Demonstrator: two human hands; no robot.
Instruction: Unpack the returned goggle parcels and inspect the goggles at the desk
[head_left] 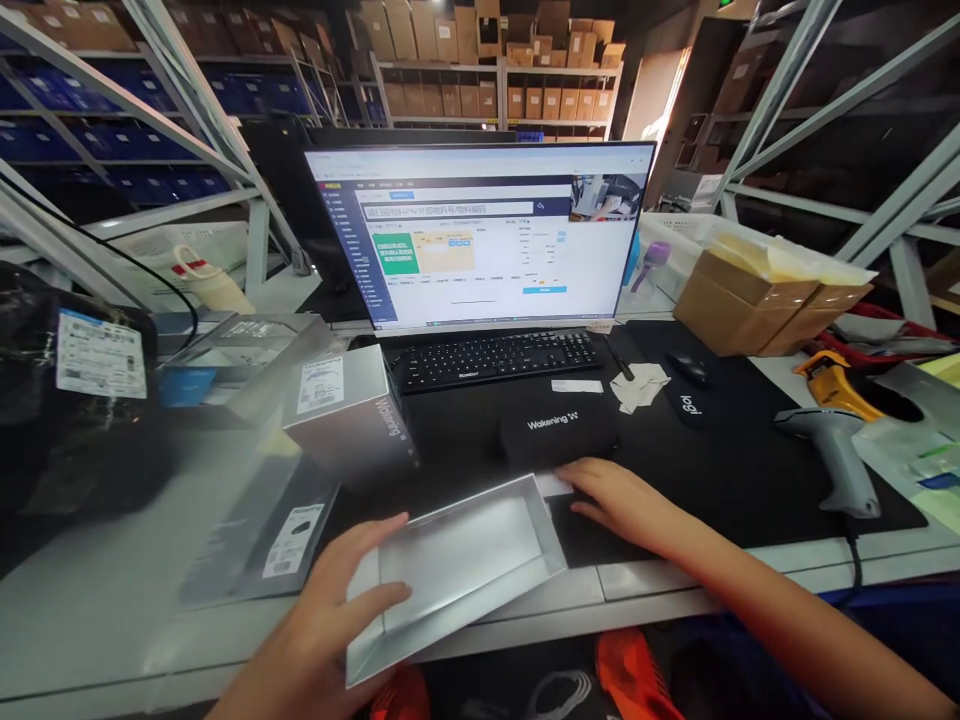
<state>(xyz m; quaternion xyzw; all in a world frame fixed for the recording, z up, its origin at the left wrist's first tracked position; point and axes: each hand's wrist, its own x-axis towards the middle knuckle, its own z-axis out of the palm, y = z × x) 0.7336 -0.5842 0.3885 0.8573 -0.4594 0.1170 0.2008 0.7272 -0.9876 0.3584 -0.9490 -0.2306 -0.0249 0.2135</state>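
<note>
clearly, the left hand (337,600) holds an open silver box (469,560).

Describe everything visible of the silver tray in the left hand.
The silver tray is rectangular, with thin straight walls and a smooth satin inside without visible print; it looks like coated cardboard. It is tilted, open side toward the camera. The left hand grips its left end, by the desk's front edge.
</note>
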